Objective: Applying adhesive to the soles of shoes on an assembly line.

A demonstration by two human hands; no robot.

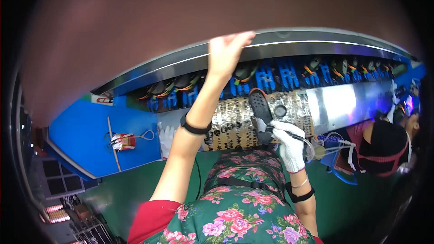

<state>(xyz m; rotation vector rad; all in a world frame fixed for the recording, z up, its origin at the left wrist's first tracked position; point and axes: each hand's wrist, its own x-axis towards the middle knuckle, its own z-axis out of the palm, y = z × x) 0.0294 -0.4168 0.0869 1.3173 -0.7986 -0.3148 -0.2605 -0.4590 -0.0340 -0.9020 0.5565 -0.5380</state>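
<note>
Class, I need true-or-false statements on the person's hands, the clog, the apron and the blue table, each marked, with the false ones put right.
1. Both hands wear white gloves. False: only the right hand does; the left hand is bare.
2. The dark clog has small holes near its toe. True.
3. The left hand is on the clog. False: it is raised by the metal rail, apart from the clog.
4. A red-and-white bundle lies on the blue table. True.
5. The apron is plain white. False: it is green with flowers.
</note>
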